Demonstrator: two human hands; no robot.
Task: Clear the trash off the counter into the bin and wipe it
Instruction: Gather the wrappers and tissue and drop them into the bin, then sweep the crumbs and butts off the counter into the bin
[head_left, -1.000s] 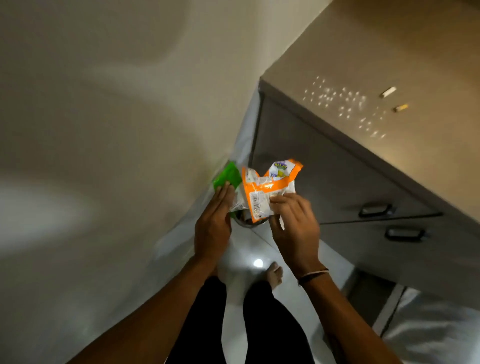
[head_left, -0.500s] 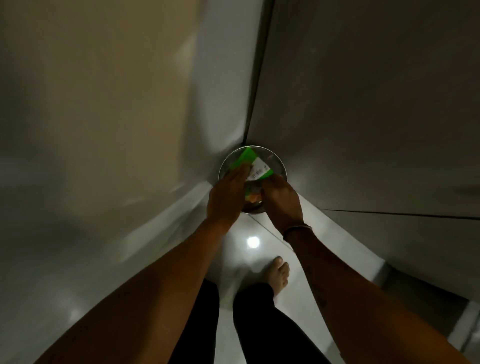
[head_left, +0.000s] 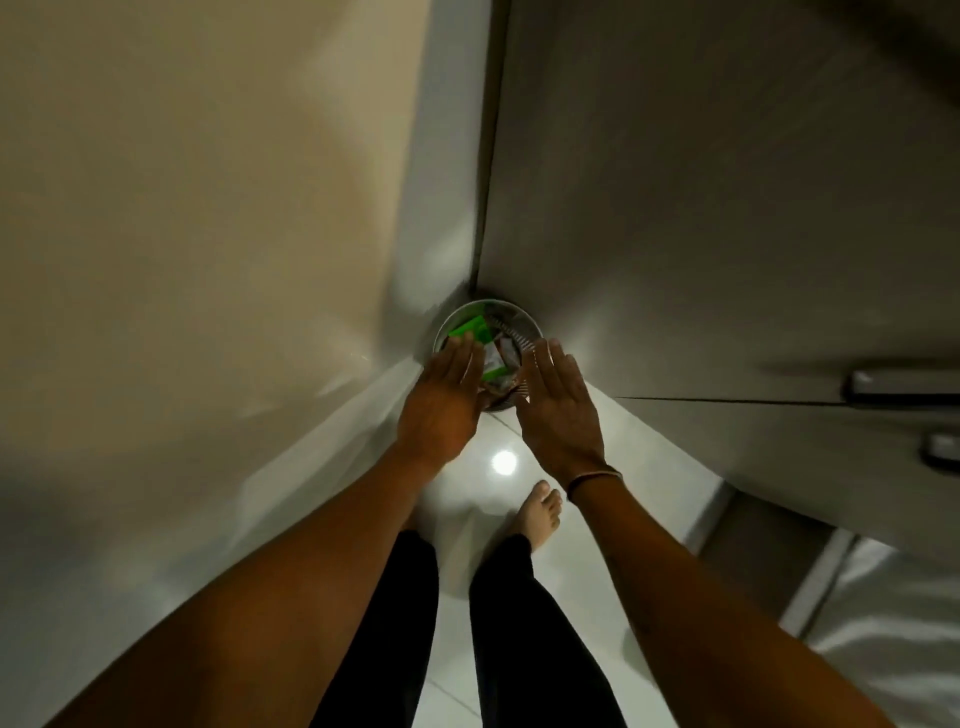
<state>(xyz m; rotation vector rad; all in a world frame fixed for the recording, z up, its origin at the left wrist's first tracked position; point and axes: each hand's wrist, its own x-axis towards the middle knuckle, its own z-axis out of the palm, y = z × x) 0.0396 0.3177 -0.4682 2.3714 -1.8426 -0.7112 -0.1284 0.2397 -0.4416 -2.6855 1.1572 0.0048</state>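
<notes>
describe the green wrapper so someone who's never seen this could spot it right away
Start at the floor corner where the pale wall meets the grey cabinet: a small round bin stands there. Both hands hang open over its near side, and the green wrapper lies inside at the left, just past the left hand fingertips. It is the only bright green thing; the wrappers beside it are whitish and reddish.

Empty, spread hands (head_left: 498, 410) over wrapper-filled bin (head_left: 524, 325)

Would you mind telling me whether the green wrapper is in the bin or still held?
In the bin. The green wrapper lies inside the bin's rim, and both the left hand and right hand are open, holding nothing.
</notes>
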